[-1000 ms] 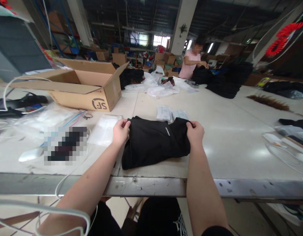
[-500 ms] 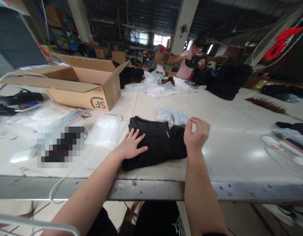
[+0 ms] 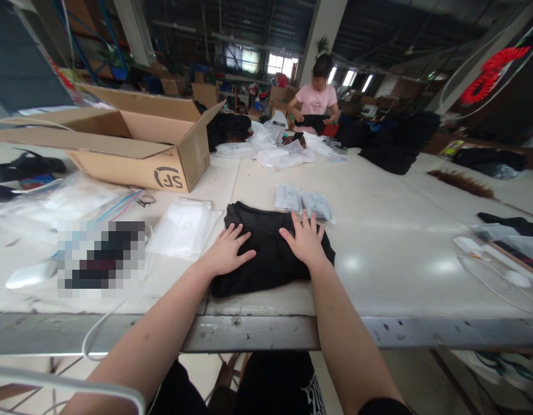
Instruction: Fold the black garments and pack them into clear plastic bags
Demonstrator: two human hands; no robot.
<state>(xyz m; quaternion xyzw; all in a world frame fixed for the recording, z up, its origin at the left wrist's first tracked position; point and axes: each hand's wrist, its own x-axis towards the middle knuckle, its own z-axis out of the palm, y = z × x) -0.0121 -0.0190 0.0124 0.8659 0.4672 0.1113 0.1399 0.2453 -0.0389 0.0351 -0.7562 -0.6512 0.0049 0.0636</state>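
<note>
A folded black garment (image 3: pixel 266 259) lies flat on the table in front of me. My left hand (image 3: pixel 228 251) rests on its left part, palm down with the fingers spread. On the right part lies my right hand (image 3: pixel 307 239), also flat with fingers apart, covering most of the small pale print there. Just beyond the garment are two small packed plastic bags (image 3: pixel 304 202). Left of it sits a stack of clear plastic bags (image 3: pixel 186 227).
An open cardboard box (image 3: pixel 136 155) stands at the back left. Loose plastic wrapping (image 3: pixel 283 153) and piles of black cloth (image 3: pixel 391 144) lie farther back, near a person in a pink shirt (image 3: pixel 316 101) holding black cloth. White cables (image 3: pixel 495 276) lie at right.
My right hand has come down from the garment's right edge, uncurling and spreading flat on top of it. My left hand stays put. The person across has lowered the black cloth.
</note>
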